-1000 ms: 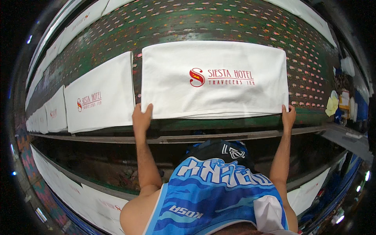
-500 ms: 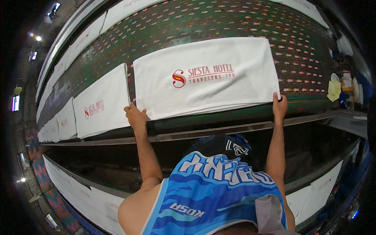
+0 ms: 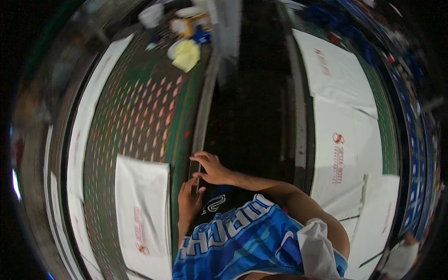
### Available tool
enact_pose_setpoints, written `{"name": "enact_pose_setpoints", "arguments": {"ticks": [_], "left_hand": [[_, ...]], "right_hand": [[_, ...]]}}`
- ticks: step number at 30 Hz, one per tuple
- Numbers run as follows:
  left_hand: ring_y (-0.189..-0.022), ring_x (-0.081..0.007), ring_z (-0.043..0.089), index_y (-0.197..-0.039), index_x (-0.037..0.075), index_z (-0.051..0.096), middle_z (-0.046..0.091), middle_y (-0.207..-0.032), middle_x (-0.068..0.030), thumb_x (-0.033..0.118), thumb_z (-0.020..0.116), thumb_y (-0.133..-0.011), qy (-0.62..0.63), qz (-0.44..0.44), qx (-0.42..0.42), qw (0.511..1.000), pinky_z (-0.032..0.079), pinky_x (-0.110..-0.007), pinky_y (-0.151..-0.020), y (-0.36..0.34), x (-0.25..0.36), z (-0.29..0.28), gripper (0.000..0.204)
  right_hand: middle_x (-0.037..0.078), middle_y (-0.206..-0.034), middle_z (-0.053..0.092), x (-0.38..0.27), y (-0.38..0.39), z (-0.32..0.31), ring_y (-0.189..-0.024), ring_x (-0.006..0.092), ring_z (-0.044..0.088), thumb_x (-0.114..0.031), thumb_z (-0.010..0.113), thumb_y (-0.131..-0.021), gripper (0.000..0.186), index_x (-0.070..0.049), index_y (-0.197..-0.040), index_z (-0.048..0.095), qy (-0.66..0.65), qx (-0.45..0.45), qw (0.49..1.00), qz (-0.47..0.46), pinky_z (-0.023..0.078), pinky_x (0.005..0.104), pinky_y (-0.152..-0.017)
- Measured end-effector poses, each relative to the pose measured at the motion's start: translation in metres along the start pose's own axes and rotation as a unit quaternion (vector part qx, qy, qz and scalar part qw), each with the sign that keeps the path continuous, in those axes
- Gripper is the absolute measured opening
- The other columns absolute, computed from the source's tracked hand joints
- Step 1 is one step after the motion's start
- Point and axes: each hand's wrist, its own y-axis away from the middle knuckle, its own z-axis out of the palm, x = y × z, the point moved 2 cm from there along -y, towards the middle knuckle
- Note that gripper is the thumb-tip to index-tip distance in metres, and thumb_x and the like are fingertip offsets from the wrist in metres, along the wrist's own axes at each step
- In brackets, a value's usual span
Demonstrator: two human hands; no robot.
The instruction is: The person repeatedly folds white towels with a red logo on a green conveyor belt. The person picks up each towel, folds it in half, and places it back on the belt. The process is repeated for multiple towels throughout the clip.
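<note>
My left hand is in front of my chest, beside the green edge of the long printing table on the left. Its fingers point away from me, apart, with nothing in them. Close by, my right hand reaches across from the right, fingers stretched and parted, also holding nothing. The two hands nearly meet; whether they touch is unclear. A flat folded white cloth with a red printed logo lies on the table, left of my left hand and apart from it.
Pinkish marks in rows cover the green table. At its far end are a yellow cloth and a white bucket. A dark aisle runs ahead. On the right, another table carries white printed cloths.
My view has swung right, from facing the table to looking along the aisle. Both hands have let go of the folded cloth's corners and come together near my chest.
</note>
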Motion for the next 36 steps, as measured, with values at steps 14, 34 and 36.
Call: {"name": "enact_pose_setpoints", "arguments": {"ticks": [14, 34, 36], "left_hand": [[-0.087, -0.0227, 0.066, -0.135, 0.003, 0.065, 0.065, -0.109, -0.0127, 0.026, 0.071, -0.102, 0.079, 0.123, -0.210, 0.967, 0.055, -0.037, -0.075, -0.201, 0.114, 0.081, 0.041], [-0.116, -0.0361, 0.066, -0.123, 0.003, 0.069, 0.066, -0.128, -0.0149, 0.019, 0.070, -0.100, -0.051, 0.329, -0.453, 0.827, 0.054, -0.045, -0.097, -0.592, 0.190, 0.192, 0.028], [-0.115, -0.0360, 0.066, -0.115, 0.002, 0.068, 0.067, -0.127, -0.0146, 0.015, 0.073, -0.097, -0.030, 0.335, -0.469, 0.816, 0.054, -0.045, -0.096, -0.624, 0.208, 0.203, 0.022]], "right_hand": [[0.015, -0.116, 0.065, 0.064, 0.193, -0.271, -0.108, 0.0295, 0.064, -0.016, 0.070, -0.100, 0.024, -0.007, -0.122, 0.067, 0.048, 0.519, 0.806, 0.282, 0.052, 0.0413, -0.093], [0.014, -0.122, 0.073, 0.119, 0.012, -0.474, -0.115, 0.0236, 0.070, -0.017, 0.066, -0.105, 0.023, -0.003, -0.124, 0.069, -0.081, 0.555, 0.749, 0.352, 0.055, 0.0374, -0.098], [0.013, -0.112, 0.074, 0.131, 0.015, -0.474, -0.111, 0.0220, 0.070, -0.008, 0.063, -0.104, 0.020, -0.002, -0.122, 0.068, -0.106, 0.561, 0.757, 0.320, 0.055, 0.0366, -0.098]]}}
